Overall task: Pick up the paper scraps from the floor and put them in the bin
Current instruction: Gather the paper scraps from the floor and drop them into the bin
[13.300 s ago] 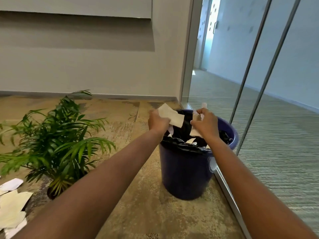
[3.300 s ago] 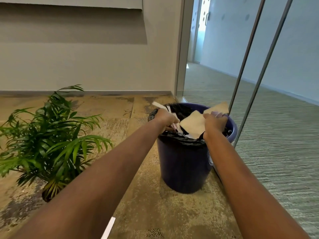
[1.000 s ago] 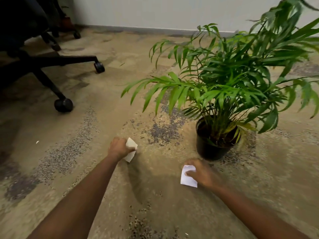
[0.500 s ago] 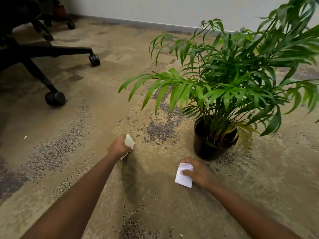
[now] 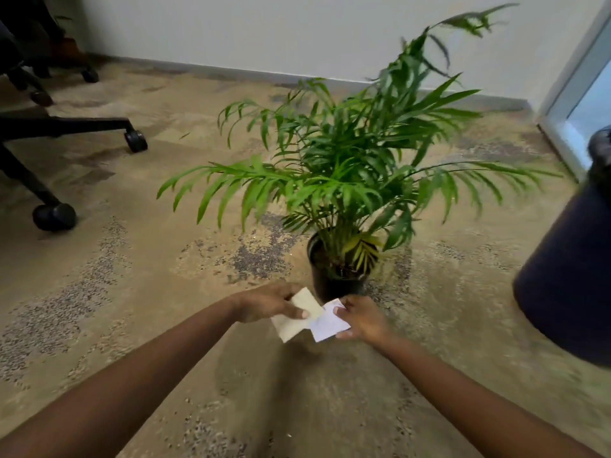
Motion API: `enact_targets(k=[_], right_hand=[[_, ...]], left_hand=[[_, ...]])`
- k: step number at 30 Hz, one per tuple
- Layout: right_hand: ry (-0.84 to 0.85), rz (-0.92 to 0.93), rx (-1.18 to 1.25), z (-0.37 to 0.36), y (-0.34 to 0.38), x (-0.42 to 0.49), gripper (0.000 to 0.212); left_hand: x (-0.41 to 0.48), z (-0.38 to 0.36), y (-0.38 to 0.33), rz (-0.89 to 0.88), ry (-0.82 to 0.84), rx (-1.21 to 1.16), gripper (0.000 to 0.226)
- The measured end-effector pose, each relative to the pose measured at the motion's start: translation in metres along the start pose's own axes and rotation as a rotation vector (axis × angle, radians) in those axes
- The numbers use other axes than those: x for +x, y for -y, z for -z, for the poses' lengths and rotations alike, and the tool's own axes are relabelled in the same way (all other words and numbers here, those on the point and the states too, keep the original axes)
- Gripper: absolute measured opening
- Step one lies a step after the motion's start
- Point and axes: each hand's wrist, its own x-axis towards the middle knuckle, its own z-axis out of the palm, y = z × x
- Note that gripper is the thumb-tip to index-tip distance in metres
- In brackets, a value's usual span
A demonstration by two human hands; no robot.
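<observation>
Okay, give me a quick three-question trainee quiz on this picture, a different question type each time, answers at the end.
1. True or false: the left hand holds a cream scrap.
2. The bin stands where, relative to the potted plant? A left of it, B right of it, C on top of it.
3. Fill in: the right hand pinches the second scrap, coloured ____.
Key: 1 true; 2 B; 3 white.

Two paper scraps (image 5: 292,325), two hands (image 5: 264,302), one potted plant (image 5: 337,180) and one bin (image 5: 568,279).
</observation>
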Motion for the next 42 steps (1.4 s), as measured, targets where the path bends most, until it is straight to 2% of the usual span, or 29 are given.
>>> enact_targets(k=[3, 7, 9, 12, 17, 20, 23, 27, 29, 33, 36, 38, 42], right_hand=[[0.013, -0.066, 0.253, 0.02, 0.007, -0.016, 0.027], [-0.062, -0.053, 0.504, 0.057, 0.012, -0.041, 0.035], [-0.093, -0.01, 0.511, 0.077, 0.012, -0.054, 0.036], [-0.065, 0.034, 0.397, 0.105, 0.012, -0.074, 0.021], [-0.114, 0.1, 0.313, 0.158, 0.021, -0.1, 0.021], [-0.298, 0.243, 0.245, 0.191, 0.042, -0.111, 0.018], [-0.594, 0.453, 0.084, 0.229, 0.063, -0.123, 0.01], [-0.943, 0.692, 0.0, 0.285, 0.077, -0.147, 0.018], [-1.079, 0.746, -0.031, 0.307, 0.078, -0.159, 0.017], [-1.243, 0.625, -0.079, 0.341, 0.057, -0.164, 0.02], [-1.288, 0.451, -0.23, 0.354, 0.034, -0.159, 0.02], [-1.247, 0.318, -0.355, 0.361, 0.02, -0.157, 0.022], [-1.096, 0.116, -0.387, 0.367, 0.011, -0.156, 0.033]], left_hand=[[0.01, -0.028, -0.03, -0.059, -0.045, -0.02, 0.032], [0.025, -0.055, -0.068, -0.126, -0.266, 0.04, 0.04], [0.03, -0.069, -0.083, -0.137, -0.326, -0.009, 0.04], [0.033, -0.094, -0.106, -0.204, -0.346, -0.097, 0.037], [0.03, -0.121, -0.157, -0.373, -0.453, 0.043, 0.036], [0.025, -0.123, -0.204, -0.501, -0.564, 0.083, 0.04], [0.026, -0.122, -0.259, -0.663, -0.677, 0.041, 0.037], [0.041, -0.138, -0.328, -0.92, -0.767, 0.056, 0.043], [0.049, -0.152, -0.354, -1.003, -0.772, 0.066, 0.043], [0.072, -0.184, -0.379, -0.966, -0.611, 0.152, 0.051], [0.095, -0.2, -0.376, -0.807, -0.571, 0.45, 0.06], [0.105, -0.205, -0.366, -0.703, -0.593, 0.563, 0.058], [0.104, -0.2, -0.338, -0.699, -0.62, 0.459, 0.052]])
